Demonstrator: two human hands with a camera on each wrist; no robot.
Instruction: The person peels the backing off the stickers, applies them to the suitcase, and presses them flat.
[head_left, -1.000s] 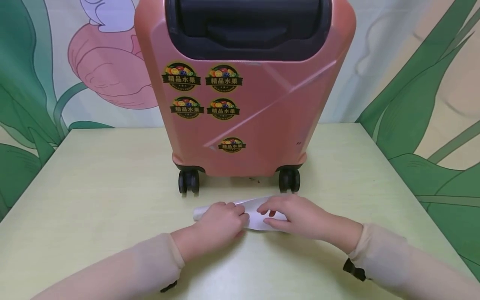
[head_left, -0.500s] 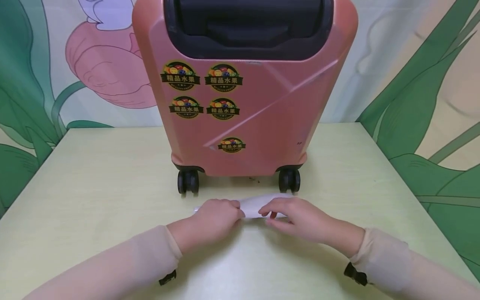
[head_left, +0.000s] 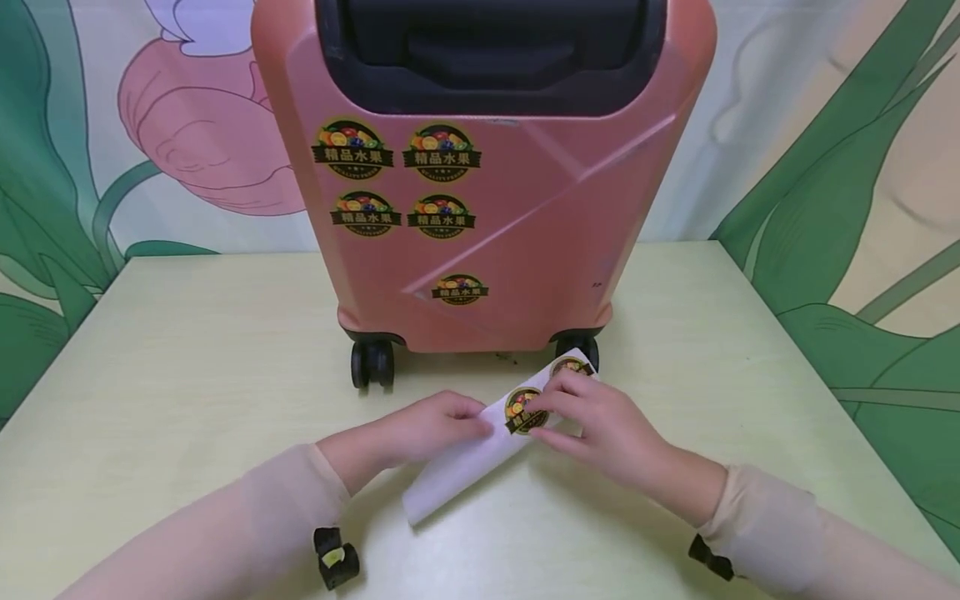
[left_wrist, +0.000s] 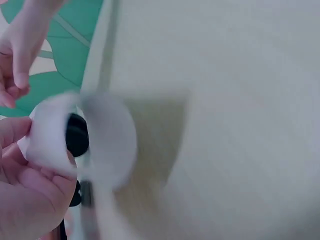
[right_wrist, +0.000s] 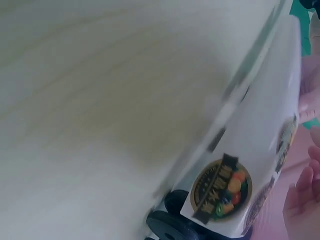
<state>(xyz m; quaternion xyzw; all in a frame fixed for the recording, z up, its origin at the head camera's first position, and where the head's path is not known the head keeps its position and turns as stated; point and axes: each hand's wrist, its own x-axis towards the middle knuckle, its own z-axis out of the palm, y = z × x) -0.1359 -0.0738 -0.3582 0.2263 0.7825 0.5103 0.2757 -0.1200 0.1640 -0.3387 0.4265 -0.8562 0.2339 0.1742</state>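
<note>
A white sticker sheet [head_left: 457, 477], curled into a tube-like bend, slants over the table in the head view. My left hand [head_left: 423, 429] grips its upper edge, the thumb on top. Round fruit-label stickers are on the sheet; one sticker [head_left: 519, 406] lies just under my right hand [head_left: 611, 429]. The fingers of that hand are loosely bent over it, and whether they touch it is unclear. In the right wrist view another sticker [right_wrist: 222, 192] shows on the sheet's outer side, and the right fingers [right_wrist: 303, 197] appear apart from the sheet. The left wrist view is blurred.
A pink suitcase [head_left: 540, 242] stands upright on black wheels [head_left: 372, 362] behind the hands. Several matching labels [head_left: 441, 217] are stuck to its left front. The pale table [head_left: 225, 358] extends around it, with a patterned cloth [head_left: 825, 167] behind.
My left hand has turned and tilted the sheet so that its lower left end swings toward me, exposing the stickers. The right hand stays nearly in place.
</note>
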